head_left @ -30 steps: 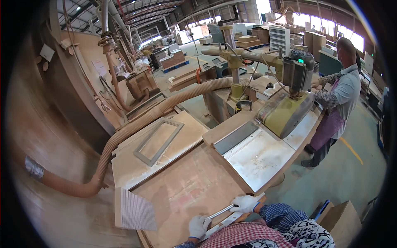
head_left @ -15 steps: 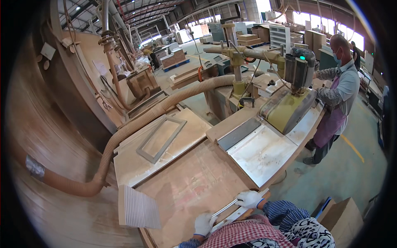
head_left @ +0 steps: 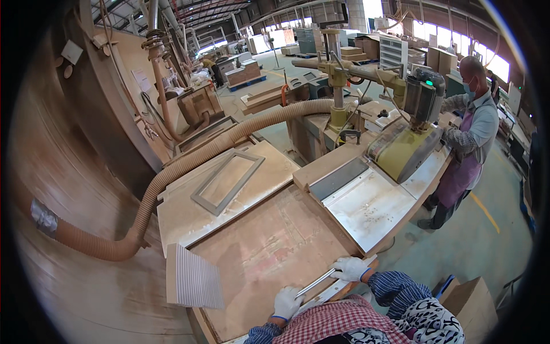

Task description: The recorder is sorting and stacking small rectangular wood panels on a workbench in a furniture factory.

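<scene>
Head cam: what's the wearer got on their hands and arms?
White knit gloves with blue cuff edging on both the left hand and right hand. The sleeves are dark blue with thin pale stripes. A red-and-white checked cloth covers the front of the body.

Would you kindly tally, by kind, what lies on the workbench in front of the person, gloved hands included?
Gloved hands: 2, the left hand and the right hand, both on the strip
Long pale strip: 1
Grey rectangular frame: 1
Ribbed white panel: 1
Total: 5
</scene>
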`<action>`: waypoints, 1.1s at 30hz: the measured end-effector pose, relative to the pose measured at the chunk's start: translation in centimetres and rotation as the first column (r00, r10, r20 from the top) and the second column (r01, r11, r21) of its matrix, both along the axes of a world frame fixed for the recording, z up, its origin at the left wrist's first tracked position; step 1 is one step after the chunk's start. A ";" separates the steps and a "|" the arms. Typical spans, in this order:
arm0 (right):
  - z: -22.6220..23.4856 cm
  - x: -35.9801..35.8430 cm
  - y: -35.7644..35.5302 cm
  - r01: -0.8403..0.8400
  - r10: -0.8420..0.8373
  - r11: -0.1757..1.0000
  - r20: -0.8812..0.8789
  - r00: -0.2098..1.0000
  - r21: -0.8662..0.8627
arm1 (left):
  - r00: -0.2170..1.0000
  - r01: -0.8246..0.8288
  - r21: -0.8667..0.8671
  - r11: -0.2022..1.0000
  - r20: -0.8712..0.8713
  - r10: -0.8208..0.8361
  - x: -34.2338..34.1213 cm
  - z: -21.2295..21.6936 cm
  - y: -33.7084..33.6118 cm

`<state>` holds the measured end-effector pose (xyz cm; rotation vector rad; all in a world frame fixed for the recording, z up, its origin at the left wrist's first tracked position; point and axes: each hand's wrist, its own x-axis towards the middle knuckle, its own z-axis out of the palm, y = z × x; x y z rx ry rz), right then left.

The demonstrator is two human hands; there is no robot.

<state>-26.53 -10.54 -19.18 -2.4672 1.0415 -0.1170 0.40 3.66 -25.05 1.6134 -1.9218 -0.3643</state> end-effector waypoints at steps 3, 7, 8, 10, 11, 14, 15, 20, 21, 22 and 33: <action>-0.1 -0.1 -0.1 -0.003 0.003 1.000 -0.013 1.000 0.020 | 1.000 0.015 -0.041 0.999 -0.018 -0.016 0.0 0.1 -0.3; -0.3 0.1 -0.1 0.011 -0.011 1.000 0.041 0.999 -0.004 | 0.998 -0.062 -0.030 0.998 -0.036 0.060 -0.1 -0.5 -0.3; -0.4 0.1 -0.1 0.012 -0.012 1.000 0.042 0.999 -0.002 | 0.998 -0.061 -0.028 0.998 -0.036 0.060 -0.1 -0.7 -0.1; -0.7 -0.1 -0.1 0.027 -0.027 1.000 0.056 0.998 -0.001 | 0.997 -0.063 -0.028 0.998 -0.045 0.062 -0.1 -0.4 -0.3; -0.9 -0.1 -0.1 0.032 -0.032 0.999 0.056 0.998 0.003 | 0.997 -0.058 -0.023 0.998 -0.044 0.057 -0.1 -0.5 -0.4; -1.1 -0.2 0.0 0.029 -0.029 1.000 0.055 0.998 0.003 | 0.997 -0.053 -0.008 0.999 -0.057 0.053 -0.1 -0.8 -0.2; -1.2 -0.1 0.0 0.029 -0.028 1.000 0.068 0.997 -0.005 | 0.996 -0.055 0.004 0.998 -0.072 0.055 -0.1 -0.6 -0.2; -1.7 0.0 0.2 0.045 -0.044 0.999 0.082 0.996 -0.020 | 0.994 -0.065 0.024 0.998 -0.084 0.067 -0.1 -0.4 0.0; -1.7 -0.2 0.2 0.045 -0.041 0.998 0.091 0.995 -0.034 | 0.997 -0.040 0.057 0.998 -0.062 0.043 -0.1 -0.5 -0.2; -1.8 -0.4 0.3 0.048 -0.043 0.998 0.099 0.994 -0.048 | 0.999 -0.012 0.091 0.996 -0.040 0.016 0.0 -0.5 -0.3; -2.0 -0.5 -0.3 0.019 -0.019 1.000 0.066 0.998 -0.005 | 0.996 -0.065 0.138 0.988 -0.046 0.072 -0.8 1.7 -0.5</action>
